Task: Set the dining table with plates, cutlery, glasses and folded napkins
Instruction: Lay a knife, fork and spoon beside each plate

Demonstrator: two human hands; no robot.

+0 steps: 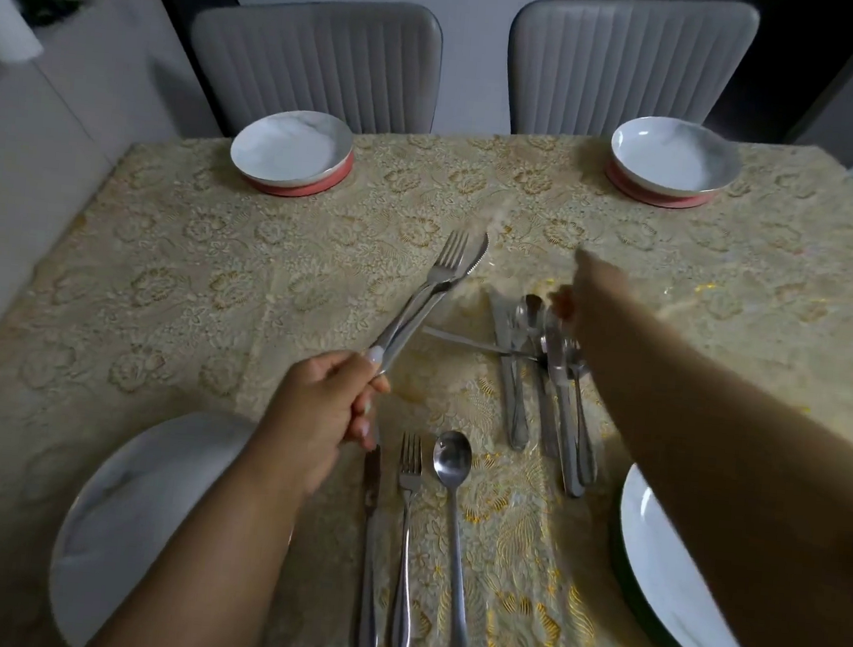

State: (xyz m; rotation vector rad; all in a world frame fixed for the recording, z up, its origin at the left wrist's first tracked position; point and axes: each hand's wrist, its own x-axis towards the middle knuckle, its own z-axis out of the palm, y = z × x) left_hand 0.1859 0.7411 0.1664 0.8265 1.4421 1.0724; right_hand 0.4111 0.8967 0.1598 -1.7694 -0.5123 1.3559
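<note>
The left hand (327, 407) pinches a fork (448, 260) and a serrated knife (474, 258) together by their smooth steel handles, tips raised over the table. That bundle looks slippery; I'd guess 1 piece could slide out and clatter onto the laid knife, fork and spoon (451, 485) just below. The right hand (572, 289) is blurred, so I cannot tell how its fingers lie; it reaches over the loose cutlery pile (546, 380), which it could scatter. 2 glossy round plates (141, 494) sit near, 2 shallow bowls on pink rounds (290, 151) far, all on an embossed gold tablecloth (213, 263).
</note>
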